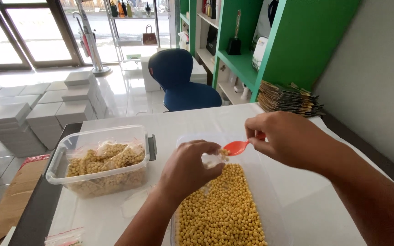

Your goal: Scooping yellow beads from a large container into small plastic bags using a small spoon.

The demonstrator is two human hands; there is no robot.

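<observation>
My left hand [188, 169] pinches a small clear plastic bag [212, 159] above a long clear tray [258, 177] full of yellow beans [222, 209]. My right hand [288, 139] holds a small red spoon [235, 147] by its handle, its bowl tipped against the mouth of the bag. Both hands hover over the far half of the tray. A few beans show inside the bag.
A clear tub [102, 157] with filled bean bags stands on the white table [306, 209] at the left. A stack of dark flat pouches [288, 98] lies at the far right corner. Beyond are a blue chair [183, 82], white boxes [46, 107] on the floor and green shelves [247, 41].
</observation>
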